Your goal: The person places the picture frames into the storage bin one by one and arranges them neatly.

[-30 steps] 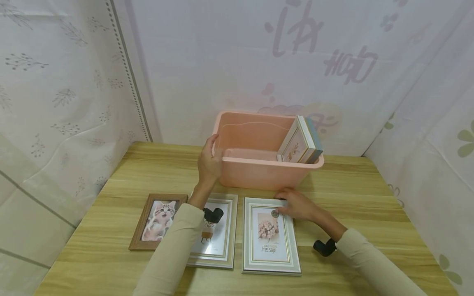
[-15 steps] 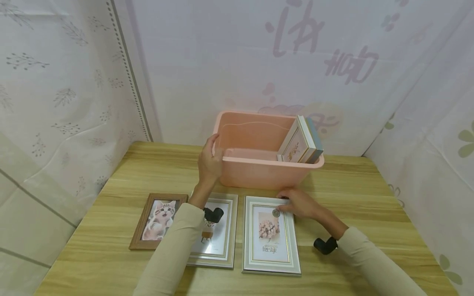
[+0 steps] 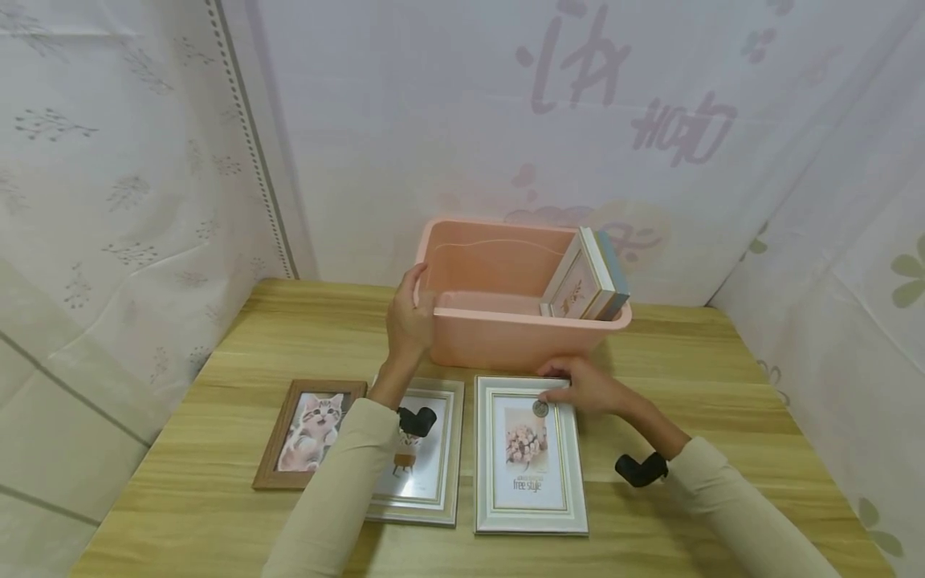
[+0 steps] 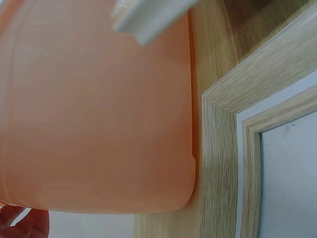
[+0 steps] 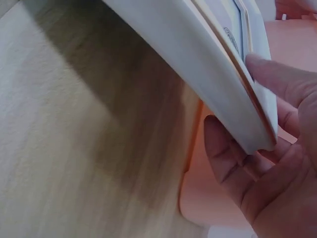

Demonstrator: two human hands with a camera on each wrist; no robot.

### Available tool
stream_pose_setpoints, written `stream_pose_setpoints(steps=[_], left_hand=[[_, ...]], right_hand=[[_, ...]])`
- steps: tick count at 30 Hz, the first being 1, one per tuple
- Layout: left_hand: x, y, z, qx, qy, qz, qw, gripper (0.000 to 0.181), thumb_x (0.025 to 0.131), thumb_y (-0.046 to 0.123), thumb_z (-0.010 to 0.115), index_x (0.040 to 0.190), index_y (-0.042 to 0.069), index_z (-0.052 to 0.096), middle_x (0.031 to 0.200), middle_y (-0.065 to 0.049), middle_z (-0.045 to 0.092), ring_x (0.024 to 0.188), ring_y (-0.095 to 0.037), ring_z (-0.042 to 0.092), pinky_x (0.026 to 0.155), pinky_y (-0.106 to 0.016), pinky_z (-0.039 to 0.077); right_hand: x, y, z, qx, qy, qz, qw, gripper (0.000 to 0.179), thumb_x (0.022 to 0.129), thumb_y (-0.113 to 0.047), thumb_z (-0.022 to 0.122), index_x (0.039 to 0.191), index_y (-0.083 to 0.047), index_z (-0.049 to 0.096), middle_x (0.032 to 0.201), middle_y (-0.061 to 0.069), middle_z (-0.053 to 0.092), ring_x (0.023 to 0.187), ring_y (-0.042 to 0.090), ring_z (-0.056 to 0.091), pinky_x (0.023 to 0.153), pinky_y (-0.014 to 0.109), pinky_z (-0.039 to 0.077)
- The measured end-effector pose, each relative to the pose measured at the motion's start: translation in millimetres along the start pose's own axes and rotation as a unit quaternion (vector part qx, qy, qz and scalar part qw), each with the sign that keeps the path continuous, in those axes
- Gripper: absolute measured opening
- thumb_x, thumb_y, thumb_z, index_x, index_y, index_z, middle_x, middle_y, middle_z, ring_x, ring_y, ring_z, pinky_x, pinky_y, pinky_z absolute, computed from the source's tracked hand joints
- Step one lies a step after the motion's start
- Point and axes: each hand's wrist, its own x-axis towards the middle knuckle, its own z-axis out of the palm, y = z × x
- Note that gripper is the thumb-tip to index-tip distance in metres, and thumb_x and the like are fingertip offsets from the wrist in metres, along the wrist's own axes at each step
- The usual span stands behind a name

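A white picture frame with a flower print [image 3: 526, 449] lies in front of the pink plastic bin [image 3: 516, 343]. At its far right corner my right hand [image 3: 588, 387] pinches it, thumb on the face and fingers beneath. In the right wrist view the frame's edge [image 5: 198, 64] is tilted up off the table between thumb and fingers. My left hand [image 3: 409, 317] grips the bin's left rim; only its fingertips [image 4: 30, 225] show in the left wrist view. Inside the bin, at the right end, a white frame [image 3: 576, 287] and a blue-grey one [image 3: 614, 273] lean together.
Left of the flower frame lies a pale wood-edged frame [image 3: 450, 449], partly under my left forearm. Beside it is a brown frame with a kitten picture [image 3: 309, 433]. A patterned cloth wall [image 3: 347, 160] stands behind the wooden table [image 3: 217, 401].
My right hand has moved slightly up and away, and the far edge of the flower frame has risen with it. My left hand has stayed on the bin's rim.
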Motion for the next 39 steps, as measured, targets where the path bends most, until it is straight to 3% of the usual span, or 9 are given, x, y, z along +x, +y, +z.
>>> stream_pose_setpoints(steps=[6, 11, 14, 21, 31, 33, 39], left_hand=[[0.2, -0.5, 0.1, -0.001, 0.0, 0.0, 1.0, 0.049, 0.091, 0.014, 0.047, 0.139, 0.01, 0.056, 0.137, -0.009, 0.061, 0.051, -0.016, 0.03, 0.048, -0.033, 0.03], [-0.2, -0.2, 0.3, -0.003, -0.001, 0.0, 1.0, 0.049, 0.091, 0.013, 0.047, 0.139, 0.011, 0.056, 0.136, -0.01, 0.061, 0.05, -0.015, 0.029, 0.046, -0.032, 0.029], [0.0, -0.5, 0.6, -0.004, 0.0, 0.0, 1.0, 0.048, 0.092, 0.011, 0.047, 0.139, 0.012, 0.056, 0.134, -0.011, 0.062, 0.049, -0.014, 0.028, 0.045, -0.032, 0.028], [0.3, -0.4, 0.6, -0.005, 0.002, 0.001, 1.0, 0.048, 0.091, 0.01, 0.048, 0.138, 0.012, 0.057, 0.13, -0.012, 0.064, 0.049, -0.013, 0.027, 0.045, -0.032, 0.028], [0.4, -0.6, 0.2, -0.008, 0.003, 0.002, 1.0, 0.049, 0.09, 0.012, 0.048, 0.138, 0.011, 0.057, 0.125, -0.015, 0.065, 0.047, -0.01, 0.025, 0.044, -0.031, 0.026], [0.4, -0.6, 0.4, -0.01, 0.003, 0.005, 0.9999, 0.05, 0.089, 0.012, 0.047, 0.138, 0.01, 0.057, 0.123, -0.016, 0.065, 0.047, -0.01, 0.025, 0.044, -0.032, 0.026], [1.0, -1.1, 0.7, -0.009, 0.004, 0.007, 0.9999, 0.05, 0.09, 0.013, 0.046, 0.138, 0.009, 0.057, 0.129, -0.014, 0.064, 0.049, -0.013, 0.026, 0.046, -0.034, 0.028]], right_hand=[[1.0, -7.6, -6.2, 0.031, -0.001, 0.011, 0.9995, 0.034, 0.088, -0.023, 0.074, 0.115, -0.003, 0.069, 0.104, 0.002, 0.071, 0.096, 0.013, 0.064, 0.088, 0.032, 0.052], [0.3, -12.6, -11.0, 0.07, -0.014, 0.019, 0.9973, 0.037, 0.088, -0.02, 0.074, 0.12, -0.001, 0.068, 0.1, 0.004, 0.071, 0.09, 0.012, 0.064, 0.082, 0.029, 0.052], [-0.5, -13.3, -14.1, 0.104, -0.034, 0.026, 0.9937, 0.038, 0.09, -0.02, 0.072, 0.124, -0.003, 0.066, 0.106, 0.005, 0.071, 0.094, 0.011, 0.066, 0.081, 0.027, 0.053], [-3.5, -15.1, -19.3, 0.173, -0.079, 0.022, 0.9814, 0.026, 0.094, -0.016, 0.067, 0.118, -0.009, 0.069, 0.103, 0.008, 0.073, 0.083, 0.018, 0.069, 0.07, 0.035, 0.058], [-4.9, -21.1, -22.5, 0.184, -0.11, 0.011, 0.9767, 0.02, 0.098, -0.017, 0.061, 0.116, -0.009, 0.063, 0.097, 0.009, 0.07, 0.077, 0.017, 0.069, 0.064, 0.038, 0.058], [-6.0, -23.0, -23.7, 0.179, -0.109, 0.003, 0.9778, 0.024, 0.098, -0.016, 0.06, 0.121, -0.009, 0.062, 0.104, 0.01, 0.07, 0.081, 0.016, 0.069, 0.067, 0.037, 0.059], [-9.2, -31.4, -32.3, 0.135, -0.083, -0.033, 0.9869, 0.043, 0.098, -0.016, 0.059, 0.141, -0.012, 0.054, 0.141, 0.007, 0.057, 0.117, 0.011, 0.059, 0.094, 0.027, 0.05]])
